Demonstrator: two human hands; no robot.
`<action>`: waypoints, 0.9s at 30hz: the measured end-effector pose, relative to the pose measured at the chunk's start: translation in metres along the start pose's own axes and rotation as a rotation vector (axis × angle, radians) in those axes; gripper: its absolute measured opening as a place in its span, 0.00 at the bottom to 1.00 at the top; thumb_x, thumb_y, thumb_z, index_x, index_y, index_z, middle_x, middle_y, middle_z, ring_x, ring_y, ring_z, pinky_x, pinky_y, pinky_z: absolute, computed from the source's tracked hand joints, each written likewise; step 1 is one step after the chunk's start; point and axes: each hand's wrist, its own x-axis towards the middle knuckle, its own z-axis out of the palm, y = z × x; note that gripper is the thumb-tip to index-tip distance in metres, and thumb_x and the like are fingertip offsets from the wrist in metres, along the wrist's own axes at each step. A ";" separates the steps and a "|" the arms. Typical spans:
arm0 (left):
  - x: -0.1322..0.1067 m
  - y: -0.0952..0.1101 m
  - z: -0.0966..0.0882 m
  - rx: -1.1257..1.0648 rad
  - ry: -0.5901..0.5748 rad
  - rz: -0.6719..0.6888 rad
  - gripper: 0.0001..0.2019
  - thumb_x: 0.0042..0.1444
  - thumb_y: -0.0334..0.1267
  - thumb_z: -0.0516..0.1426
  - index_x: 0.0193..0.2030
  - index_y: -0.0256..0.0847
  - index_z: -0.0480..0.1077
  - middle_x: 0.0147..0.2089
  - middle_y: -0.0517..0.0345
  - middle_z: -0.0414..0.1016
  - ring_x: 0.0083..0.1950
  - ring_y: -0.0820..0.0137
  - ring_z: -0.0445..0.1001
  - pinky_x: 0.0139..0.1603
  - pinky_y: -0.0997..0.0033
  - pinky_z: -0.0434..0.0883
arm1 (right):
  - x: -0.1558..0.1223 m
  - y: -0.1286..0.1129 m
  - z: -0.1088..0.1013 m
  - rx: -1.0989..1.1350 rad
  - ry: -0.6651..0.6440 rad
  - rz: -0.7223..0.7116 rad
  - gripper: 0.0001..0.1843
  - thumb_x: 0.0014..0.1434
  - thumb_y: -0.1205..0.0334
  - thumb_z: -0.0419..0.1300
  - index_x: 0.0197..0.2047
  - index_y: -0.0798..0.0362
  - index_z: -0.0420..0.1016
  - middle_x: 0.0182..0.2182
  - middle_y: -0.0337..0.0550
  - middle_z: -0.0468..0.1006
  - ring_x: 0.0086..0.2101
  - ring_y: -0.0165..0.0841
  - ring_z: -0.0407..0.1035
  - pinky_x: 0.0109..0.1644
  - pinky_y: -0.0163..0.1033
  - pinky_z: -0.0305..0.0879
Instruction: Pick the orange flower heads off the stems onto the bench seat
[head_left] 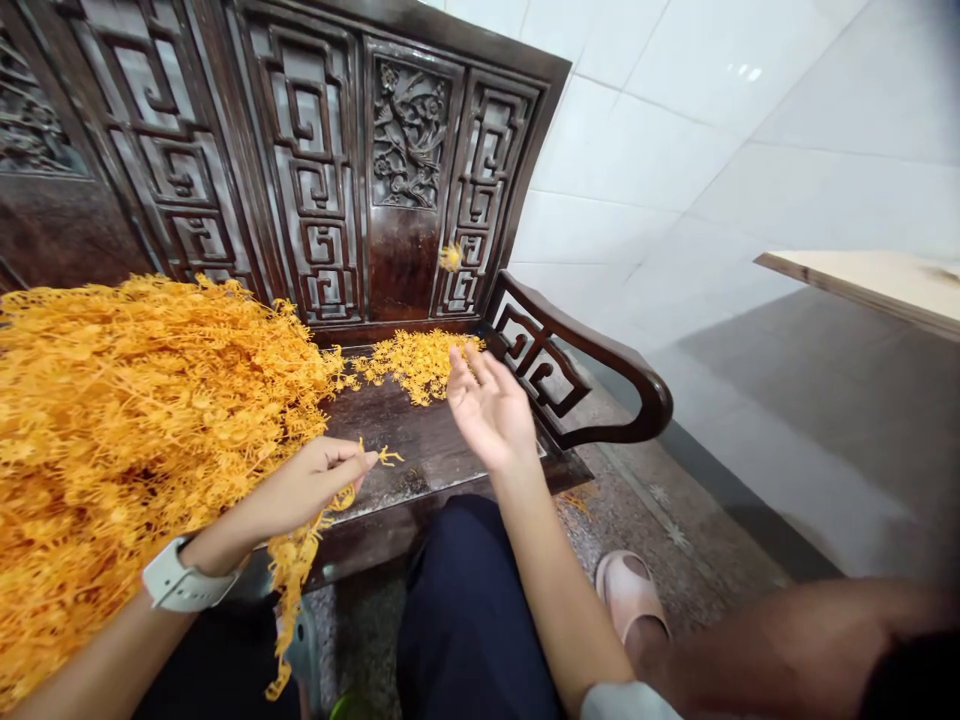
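My left hand [322, 482], with a pale watch [184, 578] on the wrist, pinches a strand of orange-yellow plastic flower pieces [294, 560]. The strand hangs below the fist, and a small branched tip pokes out past the thumb. My right hand [491, 405] is open, palm up and fingers spread, with nothing in it. Above it, a single yellow flower piece [450, 258] appears in mid-air before the bench back. Just behind my right fingers lies a small heap of loose yellow pieces [420, 365]. A large tangled orange pile [150, 420] fills the left side.
The dark carved wooden bench [397, 260] has a curved armrest [592, 350] at its right end. A light wooden board [877, 285] juts in at the right. Another person's bare leg [787, 640] and a pink slipper [634, 590] are at lower right.
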 end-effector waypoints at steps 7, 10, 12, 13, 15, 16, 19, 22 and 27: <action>0.006 0.010 0.014 -0.035 0.104 0.042 0.27 0.68 0.60 0.55 0.27 0.40 0.71 0.24 0.63 0.60 0.28 0.70 0.61 0.32 0.71 0.60 | -0.005 0.014 -0.005 -0.024 0.300 0.085 0.10 0.57 0.65 0.70 0.38 0.50 0.72 0.27 0.32 0.66 0.24 0.25 0.56 0.27 0.31 0.59; 0.008 0.008 0.018 -0.079 0.159 0.047 0.24 0.67 0.58 0.58 0.29 0.40 0.69 0.26 0.64 0.61 0.29 0.71 0.61 0.32 0.72 0.61 | -0.015 0.024 0.007 -0.422 0.178 0.029 0.12 0.57 0.59 0.73 0.43 0.50 0.78 0.33 0.36 0.73 0.30 0.27 0.64 0.33 0.33 0.62; 0.008 0.005 0.020 -0.112 0.173 0.078 0.22 0.66 0.57 0.60 0.31 0.40 0.68 0.28 0.63 0.64 0.31 0.71 0.63 0.33 0.72 0.63 | -0.019 0.030 0.013 -0.698 -0.002 0.087 0.16 0.58 0.54 0.75 0.46 0.51 0.80 0.38 0.39 0.76 0.33 0.28 0.67 0.37 0.35 0.64; 0.007 0.003 0.022 -0.127 0.178 0.093 0.21 0.66 0.56 0.60 0.33 0.40 0.69 0.29 0.63 0.66 0.31 0.70 0.64 0.34 0.72 0.64 | -0.021 0.032 0.015 -0.800 -0.097 0.127 0.18 0.58 0.53 0.75 0.48 0.51 0.80 0.38 0.39 0.77 0.34 0.29 0.66 0.38 0.36 0.63; 0.006 0.001 0.024 -0.154 0.207 0.109 0.19 0.66 0.55 0.61 0.37 0.40 0.72 0.32 0.60 0.71 0.34 0.69 0.68 0.36 0.71 0.66 | -0.024 0.035 0.017 -0.888 -0.229 0.189 0.18 0.60 0.50 0.74 0.46 0.52 0.79 0.34 0.36 0.75 0.32 0.28 0.64 0.37 0.36 0.62; 0.005 0.000 0.024 -0.163 0.229 0.110 0.18 0.66 0.55 0.61 0.38 0.40 0.72 0.33 0.59 0.73 0.34 0.68 0.70 0.36 0.70 0.67 | -0.025 0.035 0.018 -0.879 -0.257 0.203 0.18 0.61 0.48 0.73 0.45 0.52 0.78 0.32 0.35 0.74 0.30 0.28 0.63 0.36 0.36 0.61; 0.003 0.002 0.024 -0.168 0.294 0.111 0.18 0.66 0.55 0.62 0.41 0.40 0.73 0.35 0.57 0.75 0.36 0.67 0.72 0.38 0.70 0.69 | -0.028 0.033 0.017 -0.761 -0.257 0.192 0.20 0.62 0.45 0.72 0.41 0.54 0.78 0.29 0.36 0.74 0.29 0.28 0.65 0.36 0.36 0.64; 0.001 0.005 0.022 -0.123 0.297 0.114 0.18 0.66 0.56 0.62 0.42 0.40 0.74 0.36 0.57 0.76 0.38 0.66 0.74 0.42 0.68 0.71 | -0.027 0.032 0.016 -0.671 -0.207 0.116 0.19 0.63 0.45 0.71 0.40 0.54 0.79 0.28 0.37 0.76 0.29 0.28 0.69 0.37 0.36 0.67; -0.003 0.004 0.014 -0.026 0.228 0.080 0.19 0.62 0.56 0.66 0.47 0.42 0.78 0.44 0.55 0.81 0.44 0.63 0.77 0.47 0.66 0.72 | -0.022 0.031 0.014 -0.475 0.044 -0.018 0.16 0.64 0.48 0.70 0.37 0.53 0.77 0.23 0.34 0.74 0.24 0.25 0.65 0.31 0.33 0.62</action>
